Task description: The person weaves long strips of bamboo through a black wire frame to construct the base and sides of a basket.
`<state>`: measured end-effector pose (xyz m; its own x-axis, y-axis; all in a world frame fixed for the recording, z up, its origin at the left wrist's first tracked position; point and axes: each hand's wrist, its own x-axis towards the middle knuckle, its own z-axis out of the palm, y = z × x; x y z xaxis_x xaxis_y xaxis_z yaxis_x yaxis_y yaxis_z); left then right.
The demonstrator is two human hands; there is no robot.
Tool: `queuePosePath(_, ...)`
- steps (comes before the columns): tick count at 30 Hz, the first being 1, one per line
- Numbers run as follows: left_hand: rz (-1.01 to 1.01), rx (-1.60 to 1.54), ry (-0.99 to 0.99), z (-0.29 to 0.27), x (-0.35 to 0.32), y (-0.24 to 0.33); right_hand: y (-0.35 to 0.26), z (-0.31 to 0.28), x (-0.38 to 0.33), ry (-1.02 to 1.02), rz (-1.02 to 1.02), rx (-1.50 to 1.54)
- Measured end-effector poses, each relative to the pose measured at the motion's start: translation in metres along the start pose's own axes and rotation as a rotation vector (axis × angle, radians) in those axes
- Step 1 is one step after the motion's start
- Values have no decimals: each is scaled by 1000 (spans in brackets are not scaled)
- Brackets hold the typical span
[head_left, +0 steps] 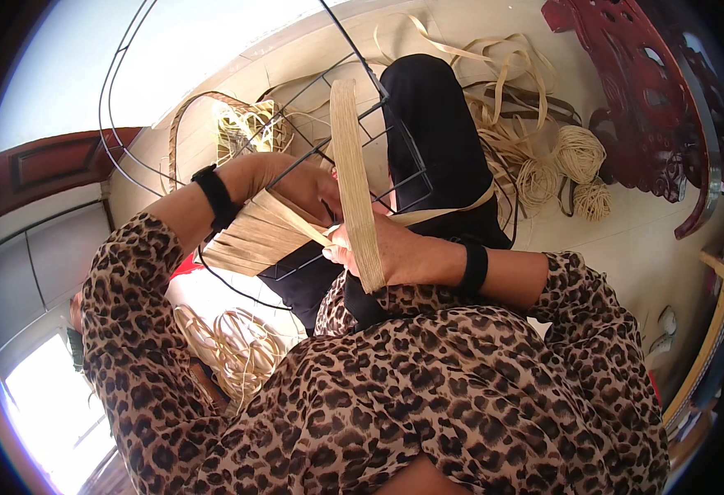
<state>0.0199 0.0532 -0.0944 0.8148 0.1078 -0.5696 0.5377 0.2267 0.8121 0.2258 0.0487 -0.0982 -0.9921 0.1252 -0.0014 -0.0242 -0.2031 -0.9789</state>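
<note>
A black wire frame (416, 157) with a handle lies tilted across my lap. Flat tan strip is wrapped side by side over one part of it, making a woven panel (251, 235). My right hand (387, 247) is closed, its thumb pressing a tan strip (317, 234) beside that panel. A broad upright band of tan strip (352, 165) passes in front of my hands and hides some fingers. My left hand (300, 183) reaches in at the frame, above the panel. Its fingertips are mostly covered by the band, so their grip does not show.
Coiled tan cord (580, 154) and loose strips (519, 74) lie on the floor at the far right. Another bundle of cord (242, 351) sits at my left. A woven basket (251, 128) stands behind the frame. Carved dark red furniture (646, 99) borders the right side.
</note>
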Motion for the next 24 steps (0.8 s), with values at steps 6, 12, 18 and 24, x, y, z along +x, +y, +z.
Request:
queuePosePath(6, -136, -197, 19, 4, 3, 4, 0, -1, -5, -21, -43, -260)
queuePosePath(12, 22, -157, 67, 11, -3, -5, 4, 5, -3, -86, 17, -434)
queuePosePath(18, -202, 36, 321, 17, 0, 21, 4, 4, -10, 47, -249, -368)
queuePosePath(24, -401, 238, 936, -2, -51, 66, -16, -4, -8, -104, 175, -273)
